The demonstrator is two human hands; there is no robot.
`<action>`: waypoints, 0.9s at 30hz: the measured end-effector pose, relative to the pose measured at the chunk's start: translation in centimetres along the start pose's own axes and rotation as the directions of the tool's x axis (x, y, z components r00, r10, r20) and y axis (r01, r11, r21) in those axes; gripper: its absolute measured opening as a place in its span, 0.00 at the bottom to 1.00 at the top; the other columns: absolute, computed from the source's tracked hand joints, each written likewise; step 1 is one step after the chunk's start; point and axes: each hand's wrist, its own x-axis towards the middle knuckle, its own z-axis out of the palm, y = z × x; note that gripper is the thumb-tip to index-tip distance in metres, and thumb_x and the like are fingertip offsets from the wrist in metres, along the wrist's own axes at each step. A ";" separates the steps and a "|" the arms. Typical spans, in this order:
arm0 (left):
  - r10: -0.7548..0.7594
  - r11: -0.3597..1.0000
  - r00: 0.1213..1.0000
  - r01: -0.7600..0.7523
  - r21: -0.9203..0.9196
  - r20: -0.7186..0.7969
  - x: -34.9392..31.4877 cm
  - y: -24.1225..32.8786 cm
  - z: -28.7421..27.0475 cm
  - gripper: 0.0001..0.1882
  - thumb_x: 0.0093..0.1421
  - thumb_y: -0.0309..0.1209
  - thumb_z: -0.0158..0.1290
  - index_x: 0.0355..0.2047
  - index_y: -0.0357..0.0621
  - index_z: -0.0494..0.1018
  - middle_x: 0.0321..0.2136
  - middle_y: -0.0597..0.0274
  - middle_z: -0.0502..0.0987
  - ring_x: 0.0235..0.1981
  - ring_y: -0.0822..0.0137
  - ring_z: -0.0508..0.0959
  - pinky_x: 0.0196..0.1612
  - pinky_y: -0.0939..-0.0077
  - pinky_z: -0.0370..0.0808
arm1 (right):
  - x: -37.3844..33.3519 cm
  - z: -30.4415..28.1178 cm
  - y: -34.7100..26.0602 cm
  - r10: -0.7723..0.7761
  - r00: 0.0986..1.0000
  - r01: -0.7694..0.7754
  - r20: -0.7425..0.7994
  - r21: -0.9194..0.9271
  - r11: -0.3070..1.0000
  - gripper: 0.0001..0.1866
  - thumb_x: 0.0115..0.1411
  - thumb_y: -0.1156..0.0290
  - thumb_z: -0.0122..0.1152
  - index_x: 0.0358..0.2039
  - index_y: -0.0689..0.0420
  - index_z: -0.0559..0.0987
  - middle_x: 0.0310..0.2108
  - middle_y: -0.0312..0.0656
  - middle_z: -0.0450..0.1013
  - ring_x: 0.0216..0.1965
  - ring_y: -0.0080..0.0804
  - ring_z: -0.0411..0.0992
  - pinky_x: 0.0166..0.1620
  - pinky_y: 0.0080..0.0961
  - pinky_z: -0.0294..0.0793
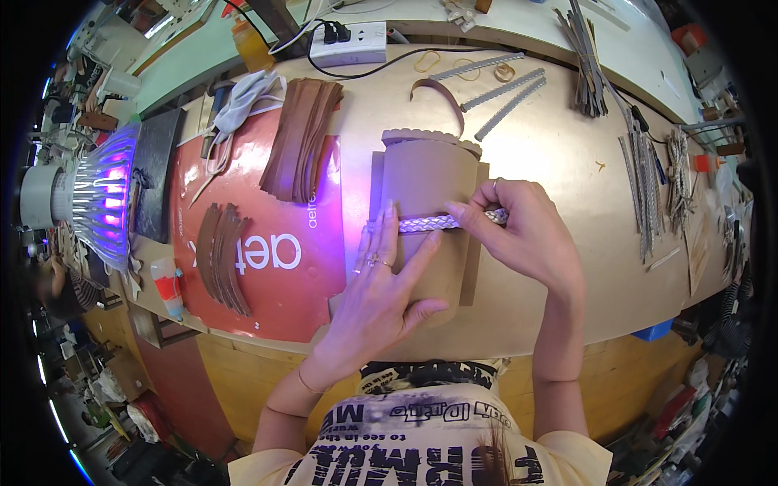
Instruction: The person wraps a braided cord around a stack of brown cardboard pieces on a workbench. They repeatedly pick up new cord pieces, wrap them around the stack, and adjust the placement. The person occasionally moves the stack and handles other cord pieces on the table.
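Observation:
A brown panel piece (429,174) with a scalloped far edge lies on the table in front of me, with darker strips along both sides. Across its middle runs a silvery-white braided strap (425,223). My left hand (387,279) lies flat with fingers spread, its fingertips on the panel and at the strap's left end. The right hand (510,227) pinches the strap's right end between thumb and fingers. Just beyond the panel, a thin brown strip (442,101) curls up, and several grey scalloped strips (510,105) lie loose.
To the left, a stack of brown strips (300,138) and a smaller pile (223,259) rest on a red sheet (275,300). A lit purple lamp (105,198) stands at far left. A power strip (348,44) is at the back. Bundled strips (583,65) and braided straps (644,194) lie right.

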 end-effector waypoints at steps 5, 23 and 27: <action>-0.012 1.000 1.000 0.012 0.007 0.012 0.3 0.3 -0.3 0.39 0.60 0.55 0.54 0.66 0.46 0.61 0.64 0.19 0.46 0.63 0.23 0.54 0.64 0.43 0.57 | 0.2 -0.2 -0.6 -0.021 1.000 0.021 0.003 -0.027 0.999 0.19 0.59 0.60 0.67 0.23 0.65 0.79 0.12 0.38 0.64 0.16 0.19 0.58 0.20 0.23 0.57; -0.070 0.996 0.996 0.073 -0.056 0.055 0.5 1.2 -0.9 0.40 0.58 0.50 0.59 0.65 0.44 0.61 0.64 0.16 0.44 0.64 0.23 0.53 0.63 0.43 0.58 | -0.5 -0.5 1.7 0.137 0.989 -0.147 0.058 0.246 0.958 0.14 0.58 0.65 0.70 0.23 0.61 0.78 0.17 0.24 0.65 0.19 0.08 0.57 0.20 0.13 0.53; -0.079 0.995 0.994 0.083 -0.053 0.075 0.6 1.3 -1.1 0.41 0.58 0.50 0.59 0.66 0.45 0.60 0.64 0.17 0.43 0.64 0.23 0.53 0.63 0.44 0.58 | -0.6 0.1 2.7 0.127 0.990 -0.138 0.056 0.308 0.941 0.14 0.58 0.64 0.70 0.24 0.60 0.78 0.17 0.24 0.66 0.19 0.07 0.56 0.21 0.12 0.53</action>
